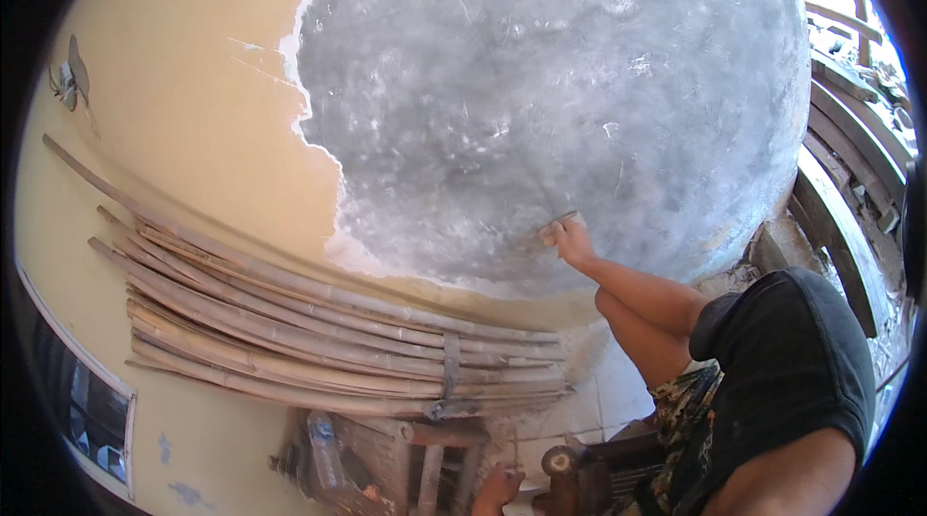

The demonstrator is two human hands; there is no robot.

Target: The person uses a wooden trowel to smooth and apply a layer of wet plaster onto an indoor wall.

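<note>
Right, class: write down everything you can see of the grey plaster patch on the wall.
The grey patch is a large, rough-looking area of plaster or cement on the yellow wall, mottled light and dark with pale streaks. Its left edge is ragged, rimmed in white. It reaches the picture's top and runs down to a pale strip low on the wall. A hand presses a small flat tool against its lower part.
</note>
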